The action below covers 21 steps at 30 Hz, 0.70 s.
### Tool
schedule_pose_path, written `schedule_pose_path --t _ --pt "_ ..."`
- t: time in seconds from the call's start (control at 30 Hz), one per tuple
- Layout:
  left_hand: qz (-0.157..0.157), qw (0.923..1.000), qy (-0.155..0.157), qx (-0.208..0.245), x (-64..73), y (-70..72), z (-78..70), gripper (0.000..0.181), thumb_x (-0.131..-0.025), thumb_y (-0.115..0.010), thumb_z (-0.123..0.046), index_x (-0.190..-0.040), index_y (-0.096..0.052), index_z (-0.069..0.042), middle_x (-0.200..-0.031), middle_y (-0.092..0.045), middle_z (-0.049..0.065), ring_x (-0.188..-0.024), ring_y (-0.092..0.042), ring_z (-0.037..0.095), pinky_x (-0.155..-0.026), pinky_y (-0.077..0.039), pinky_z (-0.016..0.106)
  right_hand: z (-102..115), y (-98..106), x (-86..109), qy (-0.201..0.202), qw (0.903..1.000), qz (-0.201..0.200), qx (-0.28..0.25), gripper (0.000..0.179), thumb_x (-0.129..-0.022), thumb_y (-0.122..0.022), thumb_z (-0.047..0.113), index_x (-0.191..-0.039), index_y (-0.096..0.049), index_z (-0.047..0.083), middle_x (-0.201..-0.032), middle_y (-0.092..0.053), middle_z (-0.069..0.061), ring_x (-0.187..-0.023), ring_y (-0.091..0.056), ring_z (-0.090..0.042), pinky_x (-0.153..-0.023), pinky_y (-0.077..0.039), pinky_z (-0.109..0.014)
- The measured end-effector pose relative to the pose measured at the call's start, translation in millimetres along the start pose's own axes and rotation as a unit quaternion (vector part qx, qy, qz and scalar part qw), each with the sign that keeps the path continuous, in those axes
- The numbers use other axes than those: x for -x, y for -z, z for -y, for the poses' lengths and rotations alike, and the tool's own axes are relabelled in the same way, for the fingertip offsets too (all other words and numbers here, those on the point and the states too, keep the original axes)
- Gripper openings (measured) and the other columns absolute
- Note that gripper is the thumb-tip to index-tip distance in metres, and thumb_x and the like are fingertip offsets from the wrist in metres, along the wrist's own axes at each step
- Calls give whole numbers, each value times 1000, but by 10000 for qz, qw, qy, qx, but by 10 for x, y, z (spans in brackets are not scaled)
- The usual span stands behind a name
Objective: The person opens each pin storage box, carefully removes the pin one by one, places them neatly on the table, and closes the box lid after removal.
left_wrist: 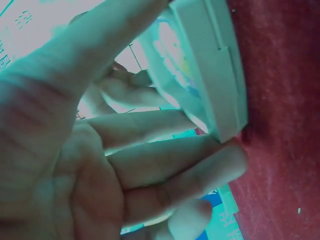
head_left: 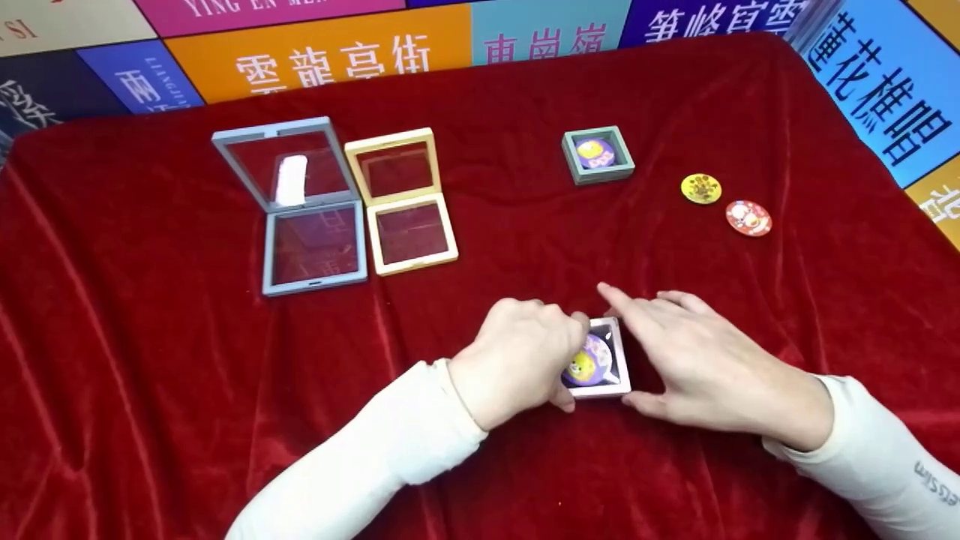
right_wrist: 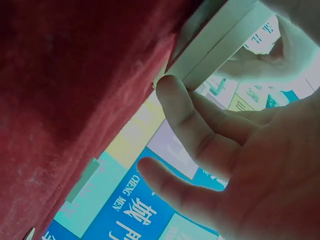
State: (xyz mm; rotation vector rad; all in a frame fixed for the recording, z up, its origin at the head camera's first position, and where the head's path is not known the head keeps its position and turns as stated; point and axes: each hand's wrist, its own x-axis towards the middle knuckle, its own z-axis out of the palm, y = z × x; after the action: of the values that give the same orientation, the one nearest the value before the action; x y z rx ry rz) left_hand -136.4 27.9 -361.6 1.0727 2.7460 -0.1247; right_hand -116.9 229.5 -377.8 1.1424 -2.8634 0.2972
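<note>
A small pale pink display frame [head_left: 624, 367] holds a round purple-and-yellow badge [head_left: 590, 361] behind its clear window. My left hand [head_left: 525, 356] grips the frame's left side, thumb at the near edge and fingers at the far edge; the left wrist view shows the frame [left_wrist: 220, 75] edge-on between thumb and fingers [left_wrist: 170, 160]. On the other side, my right hand [head_left: 701, 360] is spread round the right edge, its thumb at the near corner. In the right wrist view its fingertips [right_wrist: 172, 90] are right at the frame's corner [right_wrist: 200, 65].
A grey-blue frame [head_left: 268, 255] and a cream-yellow frame [head_left: 377, 244] stand unfolded at left. Farther back is a closed green frame [head_left: 600, 177] with a badge inside. A yellow badge [head_left: 701, 189] and a red badge [head_left: 748, 218] lie at right on the red velvet cloth [head_left: 510, 217].
</note>
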Motion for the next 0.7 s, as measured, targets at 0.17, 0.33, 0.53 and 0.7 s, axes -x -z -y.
schedule_pose_path --t 0.17,0.33,0.53,0.7 --pt "-87 9999 23 117 3 -3 -8 67 -60 -82 -57 -104 -56 -14 -88 -71 -5 -76 -67 13 -61 -54 30 -5 33 9 165 9985 -428 -284 109 -58 -86 24 -146 -27 -2 -115 -65 -7 -106 -59 -24 -96 -38 -39" --pt "-100 9997 150 177 1 -14 -31 71 -58 -83 -57 -105 -52 -13 -86 -69 -5 -74 -67 12 -60 -54 31 7 64 -12 462 9933 -820 -663 112 -59 -84 18 -148 -21 -3 -116 -64 -5 -97 -60 -16 -95 -35 -31" --pt "-370 9982 109 468 14 -68 -50 76 -57 -80 -62 -104 -48 -12 -78 -68 -6 -72 -66 13 -59 -54 30 27 98 -11 445 9878 -883 -1205 108 -66 -83 24 -149 -18 -3 -123 -63 -4 -105 -59 -16 -101 -31 -23" --pt "-249 9947 208 976 30 -14 -2 85 -56 -74 -73 -110 -50 -12 -89 -65 -4 -81 -62 17 -68 -55 34 34 63 -31 648 9833 -952 -1413 97 -77 -77 34 -148 -22 -3 -127 -62 -5 -112 -56 -18 -105 -30 -18"
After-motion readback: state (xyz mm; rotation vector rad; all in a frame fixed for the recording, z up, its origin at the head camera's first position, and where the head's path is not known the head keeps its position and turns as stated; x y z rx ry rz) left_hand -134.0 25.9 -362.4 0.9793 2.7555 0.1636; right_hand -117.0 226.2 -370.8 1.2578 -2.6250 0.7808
